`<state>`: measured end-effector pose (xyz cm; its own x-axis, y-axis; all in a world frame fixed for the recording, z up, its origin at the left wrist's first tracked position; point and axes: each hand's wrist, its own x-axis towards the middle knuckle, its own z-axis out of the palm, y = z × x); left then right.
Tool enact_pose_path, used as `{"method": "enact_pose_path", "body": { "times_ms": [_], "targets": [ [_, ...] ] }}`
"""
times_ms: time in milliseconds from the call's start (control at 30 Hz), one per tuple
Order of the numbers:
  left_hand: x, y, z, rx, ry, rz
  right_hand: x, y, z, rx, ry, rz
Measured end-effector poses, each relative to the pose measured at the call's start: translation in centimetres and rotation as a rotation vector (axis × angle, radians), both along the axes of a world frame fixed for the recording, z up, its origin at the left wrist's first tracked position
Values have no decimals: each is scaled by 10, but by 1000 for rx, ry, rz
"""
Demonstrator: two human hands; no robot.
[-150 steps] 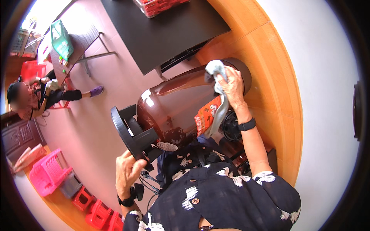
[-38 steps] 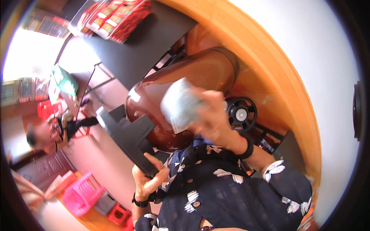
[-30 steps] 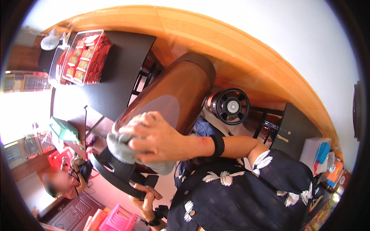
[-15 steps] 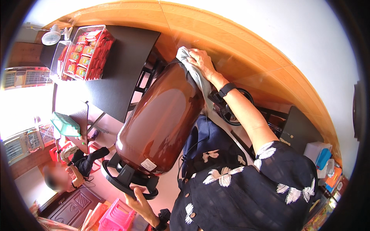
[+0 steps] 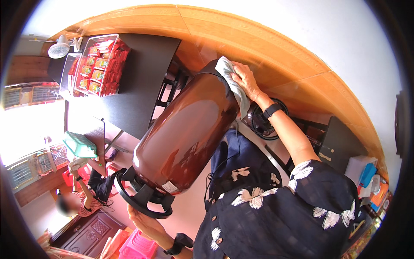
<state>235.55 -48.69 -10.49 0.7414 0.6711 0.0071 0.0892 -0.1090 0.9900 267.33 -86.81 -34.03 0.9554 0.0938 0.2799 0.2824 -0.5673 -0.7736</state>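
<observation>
A large glossy brown tank (image 5: pixel 185 134) lies tilted in front of me, its black ring handle (image 5: pixel 142 192) toward the lower left and its dark base toward the upper right. My right hand (image 5: pixel 246 80) presses a pale grey-green cloth (image 5: pixel 233 82) against the side of the base end. My left hand (image 5: pixel 146 224) is at the outer edge of the ring handle, its fingers stretched out along the rim rather than wrapped round it. A small white label (image 5: pixel 169 187) sits near the tank's neck.
A black table (image 5: pixel 129 86) at the upper left bears clear bins of red packets (image 5: pixel 99 69). Behind the tank's base stands another dark object with a black ring (image 5: pixel 263 118). Another person (image 5: pixel 82 198) sits at the left near a green basket (image 5: pixel 80 144). Pink stools (image 5: pixel 138 246) stand below.
My right hand and the cloth have shifted rightward along the base end. My left hand has loosened from the ring handle, its fingers now straightened. The tank has moved slightly to the right.
</observation>
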Motion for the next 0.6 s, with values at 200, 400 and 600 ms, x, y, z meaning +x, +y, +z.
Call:
{"method": "enact_pose_path", "body": {
  "times_ms": [200, 400, 600],
  "targets": [
    [19, 37, -16, -658, 14, -134, -10, 2, -6, -50, 35, -111],
    [14, 12, -26, -433, 254, 35, -44, 39, -25, -148, 43, -438],
    [17, -31, 0, -280, 166, 32, -77, 64, 30, -150, -95, -282]
  ]
}}
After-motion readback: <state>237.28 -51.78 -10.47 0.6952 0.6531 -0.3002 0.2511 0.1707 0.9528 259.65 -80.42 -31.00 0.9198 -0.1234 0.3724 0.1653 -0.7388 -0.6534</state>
